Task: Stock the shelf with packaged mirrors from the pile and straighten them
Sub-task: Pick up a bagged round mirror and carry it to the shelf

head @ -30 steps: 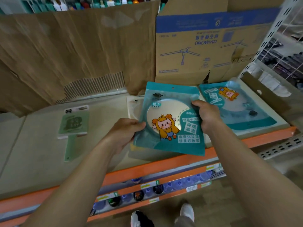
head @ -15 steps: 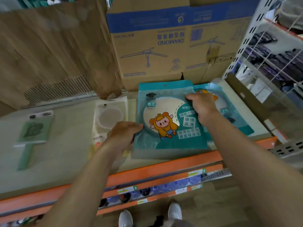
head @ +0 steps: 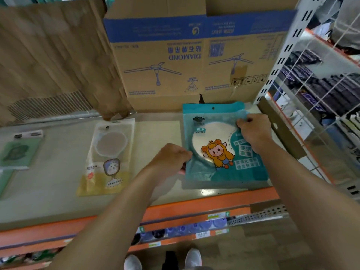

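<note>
on beige shelf (head: pixel 58 191), right end: teal plastic-packaged round mirror (head: pixel 220 145), lying flat
left hand (head: pixel 171 158): grips its left edge
right hand (head: pixel 253 129): pinches its upper right edge
to the left, apart: pale yellow packaged mirror (head: pixel 109 156)

Fan-printed cardboard box (head: pixel 194 61) upright — wire rack (head: pixel 319 88) at right.

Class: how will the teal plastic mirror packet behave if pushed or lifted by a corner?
The teal plastic mirror packet looks glossy, so probably slides easily. Its film edges likely flop; the round mirror inside likely stays stiff.
</note>
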